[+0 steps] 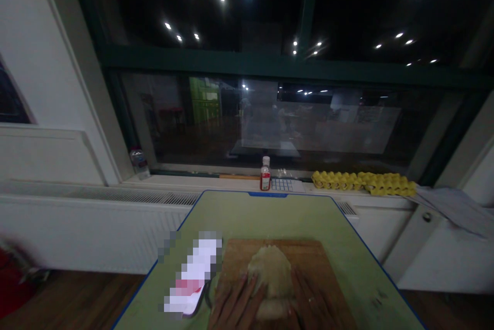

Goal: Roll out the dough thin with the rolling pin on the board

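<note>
Both hands on dough at a folding-style green table

Clock directions are taken from the dough, with 12 toward the window. At 8 o'clock, the left hand [233,303] lies with fingers extended, its fingertips against the edge of the pale dough [273,268]. At 4 o'clock, the right hand [312,301] lies likewise along the opposite edge. The hands are apart, the dough between them; neither is clamped. The light is dim, and whether the near strip of dough is a fold or a separate piece cannot be told.

The dough rests on a wooden board [309,254], toward its middle. At 9 o'clock, just beside the board, lies what appears to be a phone [196,273], its screen obscured. All are on the green table [270,211], which has a blue edge.

Beyond, toward 10, a white radiator [85,232] runs along the wall. On the sill [177,182]: a clear bottle [139,163] between 10 and 11; a small bottle of red liquid [265,176] at 12; a yellow egg tray [358,182] between 1 and 2. Papers [457,206] lie past 2. Farthest, at 12, stands a dark window [262,114] with reflected lights.
</note>
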{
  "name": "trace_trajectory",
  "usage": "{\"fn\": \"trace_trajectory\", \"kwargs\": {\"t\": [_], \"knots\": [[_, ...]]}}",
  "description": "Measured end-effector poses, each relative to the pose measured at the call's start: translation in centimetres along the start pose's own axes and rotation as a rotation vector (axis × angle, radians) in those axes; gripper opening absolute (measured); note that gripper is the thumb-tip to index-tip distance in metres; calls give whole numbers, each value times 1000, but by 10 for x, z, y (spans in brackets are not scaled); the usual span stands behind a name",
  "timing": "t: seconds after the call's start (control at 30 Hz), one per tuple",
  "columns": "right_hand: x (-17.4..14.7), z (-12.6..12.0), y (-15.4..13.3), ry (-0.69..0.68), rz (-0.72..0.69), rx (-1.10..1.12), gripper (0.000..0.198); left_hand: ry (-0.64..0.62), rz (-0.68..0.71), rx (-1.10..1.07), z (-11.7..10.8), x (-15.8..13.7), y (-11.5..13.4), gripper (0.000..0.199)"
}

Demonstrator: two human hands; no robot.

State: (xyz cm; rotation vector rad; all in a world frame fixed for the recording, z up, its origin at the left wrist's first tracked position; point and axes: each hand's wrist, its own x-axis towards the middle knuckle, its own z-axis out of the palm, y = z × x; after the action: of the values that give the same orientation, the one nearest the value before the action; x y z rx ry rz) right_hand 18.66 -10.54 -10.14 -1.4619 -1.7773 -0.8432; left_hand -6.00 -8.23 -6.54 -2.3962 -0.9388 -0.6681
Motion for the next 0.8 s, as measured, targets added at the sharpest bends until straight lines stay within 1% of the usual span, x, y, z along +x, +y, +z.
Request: {"fn": "trace_trajectory", "kwargs": {"t": [0.1, 0.2, 0.27, 0.33, 0.43, 0.47, 0.53, 0.6, 0.63, 0.7, 0.8], "knots": [[15, 3, 2, -89, -60, 35, 41, -27, -39, -90, -15, 19, 0, 63], [31, 7, 2, -192, -56, 30, 36, -78, -109, -158, -24, 39, -2, 58], [41, 8, 2, -272, -42, 24, 36, -125, -172, -195, -23, 49, -5, 51], [50, 8, 2, -341, -56, 25, 40, -170, -225, -229, -19, 56, -7, 46], [56, 5, 5, -387, -83, 12, 47, -181, -265, -248, -14, 58, -8, 45], [55, 4, 6, -371, -103, 11, 48, -168, -264, -240, -14, 57, -8, 45], [49, 2, 9, -294, -169, 1, 48, -129, -237, -216, -14, 51, -5, 47], [38, 3, 10, -195, -233, -10, 43, -81, -185, -190, -13, 40, -2, 53], [31, 4, 10, -150, -240, -16, 38, -55, -154, -175, -11, 33, 0, 57], [16, 7, 10, -82, -192, -15, 33, -3, -90, -121, -4, 20, 3, 63], [2, 10, 10, -6, -100, 6, 34, 40, -51, -41, 4, 7, 5, 65]]}}
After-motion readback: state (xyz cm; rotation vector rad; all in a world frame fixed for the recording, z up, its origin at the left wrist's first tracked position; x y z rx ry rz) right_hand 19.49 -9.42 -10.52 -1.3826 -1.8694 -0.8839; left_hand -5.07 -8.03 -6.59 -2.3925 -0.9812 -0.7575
